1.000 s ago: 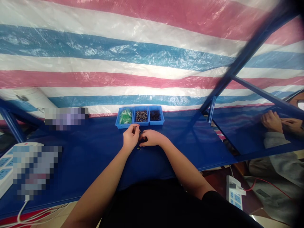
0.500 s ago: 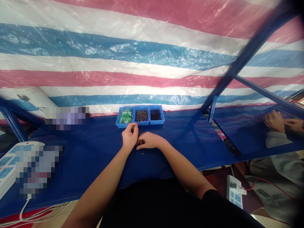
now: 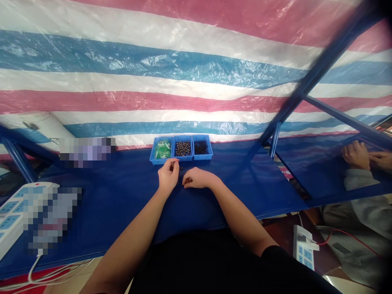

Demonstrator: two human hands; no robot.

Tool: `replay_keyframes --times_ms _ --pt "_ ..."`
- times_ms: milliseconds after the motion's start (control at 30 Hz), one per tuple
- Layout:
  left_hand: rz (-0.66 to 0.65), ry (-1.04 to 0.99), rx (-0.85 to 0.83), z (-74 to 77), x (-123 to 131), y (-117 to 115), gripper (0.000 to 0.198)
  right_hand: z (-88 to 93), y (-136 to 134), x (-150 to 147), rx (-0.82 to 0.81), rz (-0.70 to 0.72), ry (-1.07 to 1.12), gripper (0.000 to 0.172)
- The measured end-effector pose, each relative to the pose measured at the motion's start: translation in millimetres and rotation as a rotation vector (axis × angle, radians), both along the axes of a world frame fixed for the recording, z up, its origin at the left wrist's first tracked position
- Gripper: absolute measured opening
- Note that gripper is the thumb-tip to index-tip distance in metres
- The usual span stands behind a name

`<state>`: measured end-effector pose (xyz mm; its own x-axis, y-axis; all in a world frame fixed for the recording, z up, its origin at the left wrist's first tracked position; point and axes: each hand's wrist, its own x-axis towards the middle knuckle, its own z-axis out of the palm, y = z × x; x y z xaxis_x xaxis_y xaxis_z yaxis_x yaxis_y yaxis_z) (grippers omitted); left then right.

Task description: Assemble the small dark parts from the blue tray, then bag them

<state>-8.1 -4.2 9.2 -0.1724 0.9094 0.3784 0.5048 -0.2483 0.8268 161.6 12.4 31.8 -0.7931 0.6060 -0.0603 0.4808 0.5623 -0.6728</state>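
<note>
My left hand [image 3: 168,176] rests on the blue table cover [image 3: 122,196] with fingertips pinched on something too small to name. My right hand [image 3: 197,179] lies beside it, fingers curled closed on something I cannot make out. A few tiny dark parts [image 3: 181,168] lie on the cloth between the hands and the bins. Just beyond stand three joined blue bins: the left bin [image 3: 162,149] holds green and clear pieces, the middle bin [image 3: 183,148] brownish parts, the right bin [image 3: 201,148] dark parts.
A striped tarp [image 3: 183,73] hangs behind the table. A white power strip [image 3: 10,212] lies at the left edge. Blue frame bars [image 3: 309,81] cross at the right, where another person's hands [image 3: 363,155] work. A second power strip [image 3: 303,247] lies on the floor.
My two hands have drawn slightly apart; the right hand has shifted a little to the right and its fingers have curled in. The left hand stays pinched near the bins.
</note>
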Motion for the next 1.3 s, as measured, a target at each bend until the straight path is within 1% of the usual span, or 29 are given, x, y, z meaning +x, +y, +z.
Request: replay_keyframes --times_ms 100,167,233,300,333,400,500,700,900,1033,1167,1300 --pt "-0.034 0.046 -0.010 -1.1 0 0 0.024 -0.6 5 6 0.192 -0.159 0.044 0.011" --pt "-0.057 0.070 -0.015 -0.8 1 0 0.024 -3.2 9 8 0.253 -0.278 0.109 0.011" --pt "-0.081 0.073 -0.015 -0.3 2 -1 0.024 -7.3 12 8 0.218 -0.404 0.253 0.013" --pt "-0.107 0.066 -0.006 0.0 3 -1 0.025 -11.6 15 6 0.124 -0.504 0.421 0.014" --pt "-0.119 0.063 0.001 -0.2 4 -1 0.025 -13.2 16 4 0.088 -0.536 0.489 0.015" --pt "-0.139 0.065 0.013 -1.1 4 -1 0.026 -14.7 16 2 0.081 -0.571 0.576 0.016" --pt "-0.152 0.067 0.017 -3.2 4 0 0.026 -13.2 14 -1 0.145 -0.559 0.599 0.017" --pt "-0.180 0.064 0.014 -4.5 4 1 0.025 -11.3 13 -2 0.181 -0.514 0.534 0.017" --pt "-0.123 0.099 -0.014 -1.5 4 0 0.018 -12.3 11 -5 0.265 -0.448 0.558 0.018" --pt "-0.106 0.088 -0.046 -2.4 2 1 0.018 -12.7 11 -6 0.309 -0.393 0.568 0.018" --pt "-0.112 0.060 -0.045 -5.4 1 2 0.019 -13.6 12 -5 0.332 -0.392 0.557 0.017" --pt "-0.121 0.030 -0.047 -6.6 1 2 0.021 -12.2 11 -6 0.308 -0.406 0.559 0.015"
